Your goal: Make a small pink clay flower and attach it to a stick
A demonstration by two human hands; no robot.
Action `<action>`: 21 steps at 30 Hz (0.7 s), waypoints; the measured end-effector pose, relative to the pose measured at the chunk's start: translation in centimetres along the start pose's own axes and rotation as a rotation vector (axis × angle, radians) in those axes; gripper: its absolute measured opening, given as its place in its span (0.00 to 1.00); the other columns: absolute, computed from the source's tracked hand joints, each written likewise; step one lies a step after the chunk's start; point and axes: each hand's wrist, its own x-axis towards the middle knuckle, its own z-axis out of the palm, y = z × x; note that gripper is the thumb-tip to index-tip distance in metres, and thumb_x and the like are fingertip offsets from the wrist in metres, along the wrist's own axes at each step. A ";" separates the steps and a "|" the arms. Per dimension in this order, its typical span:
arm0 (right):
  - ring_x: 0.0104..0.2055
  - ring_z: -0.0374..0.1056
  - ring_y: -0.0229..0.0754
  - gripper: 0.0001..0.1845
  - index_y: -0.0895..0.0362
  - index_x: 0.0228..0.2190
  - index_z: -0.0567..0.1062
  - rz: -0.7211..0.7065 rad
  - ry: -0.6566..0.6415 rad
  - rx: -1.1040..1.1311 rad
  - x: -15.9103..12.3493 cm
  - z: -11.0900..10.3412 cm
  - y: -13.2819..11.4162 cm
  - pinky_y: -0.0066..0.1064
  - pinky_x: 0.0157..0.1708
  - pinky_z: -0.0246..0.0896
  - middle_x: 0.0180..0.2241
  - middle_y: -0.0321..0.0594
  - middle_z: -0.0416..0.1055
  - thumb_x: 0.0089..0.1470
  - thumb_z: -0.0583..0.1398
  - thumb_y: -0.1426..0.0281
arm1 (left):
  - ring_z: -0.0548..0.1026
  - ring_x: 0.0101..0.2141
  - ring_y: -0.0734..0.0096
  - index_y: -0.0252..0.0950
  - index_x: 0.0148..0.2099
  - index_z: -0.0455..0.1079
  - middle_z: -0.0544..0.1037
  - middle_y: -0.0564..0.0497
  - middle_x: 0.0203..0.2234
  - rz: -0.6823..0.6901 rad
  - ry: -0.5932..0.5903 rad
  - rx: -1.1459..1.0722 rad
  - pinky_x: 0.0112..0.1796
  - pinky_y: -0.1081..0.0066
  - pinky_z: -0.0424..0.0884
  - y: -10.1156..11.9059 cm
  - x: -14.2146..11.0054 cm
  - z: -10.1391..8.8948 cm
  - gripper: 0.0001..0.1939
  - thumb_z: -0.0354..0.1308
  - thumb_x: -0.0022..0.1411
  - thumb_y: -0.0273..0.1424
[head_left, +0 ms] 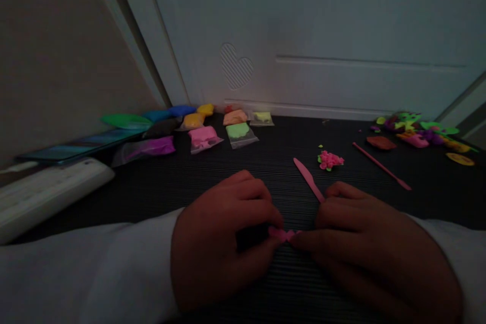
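A thin strip of pink modelling clay [285, 235] with a scalloped edge stretches between my two hands, just over the dark tabletop. My left hand [228, 233] pinches its left end between thumb and forefinger. At the other end, the fingers of my right hand [364, 243] are closed on the strip and partly hide it. A pink plastic clay knife [307, 176] lies just beyond the right hand, its lower end hidden behind the fingers. Farther off sits a small pink clay flower cluster [330, 160] with bits of green at its edge.
Bags of coloured clay, such as a pink one [204, 138] and a green one [239, 132], lie at the back left. A white power strip [56, 192] and a flat tablet-like device [83, 146] are at left. A pink stick tool [381, 166] and colourful clay pieces [417, 136] lie at right.
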 end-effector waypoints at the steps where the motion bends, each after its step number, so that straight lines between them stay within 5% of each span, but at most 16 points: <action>1: 0.27 0.55 0.36 0.17 0.53 0.41 0.66 -0.001 0.002 -0.002 0.0 0.0 0.0 0.32 0.29 0.43 0.24 0.35 0.61 0.46 0.53 0.75 | 0.61 0.30 0.74 0.35 0.29 0.68 0.65 0.53 0.25 0.003 -0.001 -0.004 0.30 0.72 0.56 0.0 0.0 -0.1 0.07 0.52 0.46 0.21; 21: 0.28 0.54 0.36 0.17 0.50 0.40 0.67 0.014 0.026 -0.064 0.5 -0.2 -0.6 0.32 0.29 0.44 0.26 0.36 0.59 0.44 0.55 0.69 | 0.60 0.30 0.71 0.37 0.29 0.70 0.64 0.52 0.25 0.074 -0.116 0.040 0.30 0.70 0.57 -0.2 -0.2 -1.0 0.14 0.48 0.43 0.18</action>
